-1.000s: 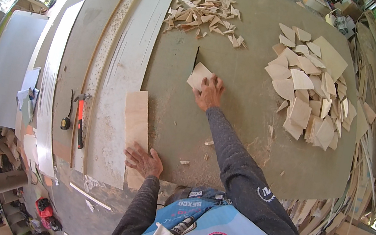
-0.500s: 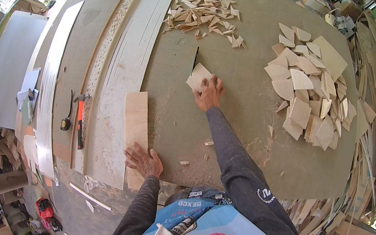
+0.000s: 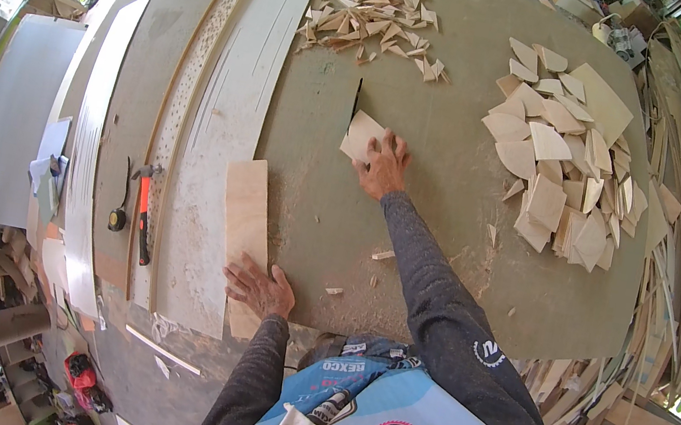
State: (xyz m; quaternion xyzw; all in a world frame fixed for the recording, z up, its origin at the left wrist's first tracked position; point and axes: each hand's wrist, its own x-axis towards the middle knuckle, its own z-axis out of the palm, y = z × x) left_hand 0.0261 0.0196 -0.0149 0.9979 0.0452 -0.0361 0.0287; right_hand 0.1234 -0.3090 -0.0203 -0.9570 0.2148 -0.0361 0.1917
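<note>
My right hand (image 3: 385,167) grips a small pale plywood piece (image 3: 362,135), pressing it on the brown-grey worktop (image 3: 461,97). The piece's far corner lies right beside a thin dark line (image 3: 356,104) in the worktop, a narrow blade or slot; I cannot make out which. With fingers spread, my left hand (image 3: 260,289) rests on a long plywood strip (image 3: 248,210) at the worktop's near left. Part of that strip is hidden under the hand.
A heap of curved plywood pieces (image 3: 557,146) lies right; small pointed offcuts (image 3: 369,22) lie at the far side. On the left are a long white board (image 3: 225,119), a hammer (image 3: 144,219), a tape measure (image 3: 117,219). Wood scraps (image 3: 385,256) lie near my right forearm.
The view has shifted slightly. My right hand and its plywood piece keep nearly the same place by the dark line, and my left hand still lies on the strip.
</note>
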